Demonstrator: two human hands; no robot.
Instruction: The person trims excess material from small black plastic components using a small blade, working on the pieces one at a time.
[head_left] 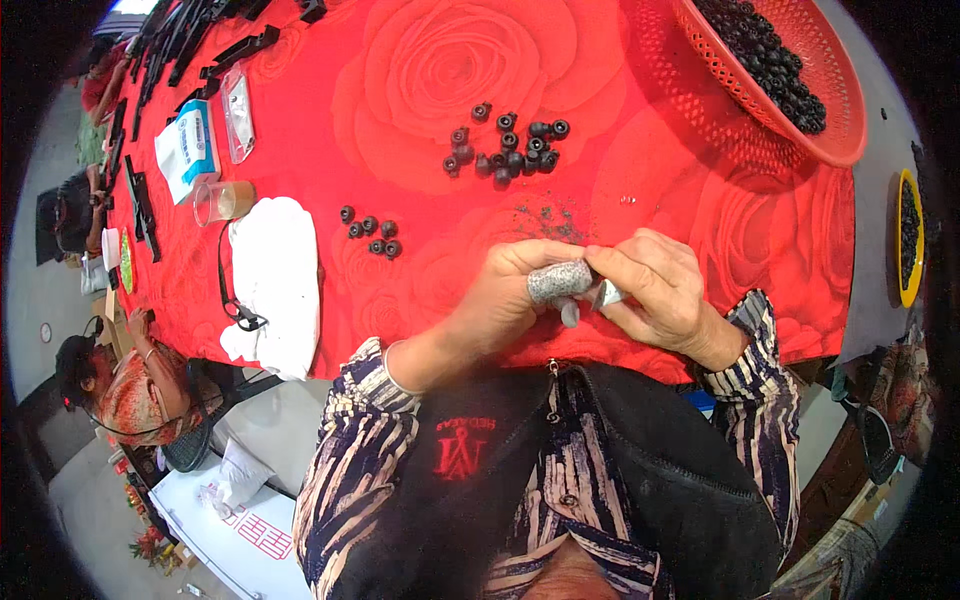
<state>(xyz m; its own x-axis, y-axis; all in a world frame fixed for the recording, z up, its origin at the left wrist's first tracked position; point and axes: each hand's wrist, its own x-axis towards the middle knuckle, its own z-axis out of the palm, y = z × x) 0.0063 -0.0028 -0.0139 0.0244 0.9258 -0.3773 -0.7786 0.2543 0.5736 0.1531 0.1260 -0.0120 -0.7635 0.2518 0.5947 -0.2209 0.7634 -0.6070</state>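
Observation:
My left hand (pixel 500 300) and my right hand (pixel 662 285) meet just above the near part of the red tablecloth. A grey speckled wrap (pixel 560 282) covers a finger of my left hand, and its fingers are closed; whatever they hold is hidden. Pinched in my right hand is a small silvery, blade-like piece (pixel 608 294), its tip toward the left fingers. Dark crumbs (pixel 550 222) lie on the cloth just beyond both hands. Farther off sits a cluster of small black knob-like parts (pixel 514 160). A smaller group of the same parts (pixel 376 229) lies to the left.
A red plastic basket (pixel 848 135) full of black parts stands far right. On the left are a white cloth (pixel 275 270), a plastic cup (pixel 207 203), a tissue pack (pixel 188 150) and long black pieces (pixel 142 205). Another person (pixel 140 385) sits at left. A yellow-rimmed tray (pixel 911 290) is at right.

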